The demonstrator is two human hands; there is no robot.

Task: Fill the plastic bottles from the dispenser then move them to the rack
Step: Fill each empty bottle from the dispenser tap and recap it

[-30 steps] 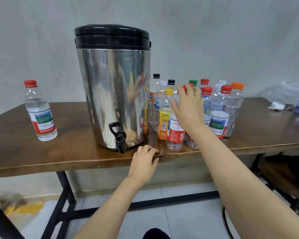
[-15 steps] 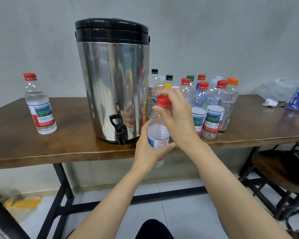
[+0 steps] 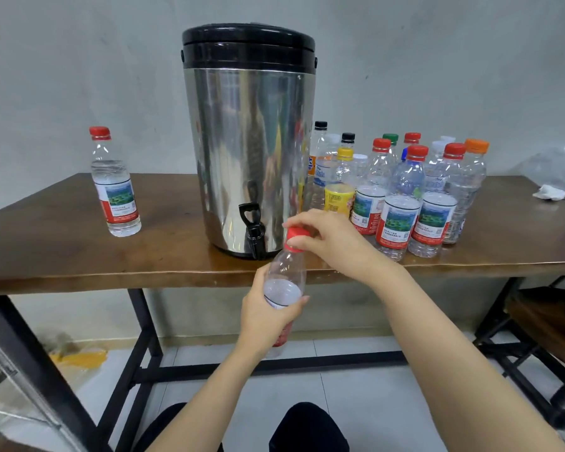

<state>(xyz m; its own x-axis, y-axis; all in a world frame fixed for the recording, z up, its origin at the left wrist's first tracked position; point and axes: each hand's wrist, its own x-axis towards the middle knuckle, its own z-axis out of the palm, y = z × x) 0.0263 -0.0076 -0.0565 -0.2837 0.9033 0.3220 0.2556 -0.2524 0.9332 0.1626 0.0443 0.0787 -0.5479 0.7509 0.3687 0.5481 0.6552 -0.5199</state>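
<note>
A: Where is the plastic bottle [image 3: 286,269] held, and how?

B: It is held in the air, tilted, in front of the table [image 3: 79,256] edge. Its labelled body is wrapped by the curled left hand [image 3: 268,316]. Its red cap [image 3: 297,236] is pinched from above by the right hand [image 3: 336,243], which is placed just beyond and above the left one.

A: How is it expected to handle?

B: It is judged to be light, since the clear upper part looks empty (the base is hidden behind the left hand, so a little water cannot be ruled out). The walls are thin and are likely to dent if squeezed hard. A hold around the labelled middle is best suited, because the label gives some friction. The cap is best taken by its side and twisted off.

A: What is found around the hands?

B: The tap [image 3: 253,233] of the dispenser [image 3: 248,141] is seen just left of the right hand and above the left hand. A cluster of capped bottles [image 3: 402,203] is stood just beyond the right hand. One filled bottle [image 3: 115,190] is stood well to the left of both hands. No rack is seen.
</note>
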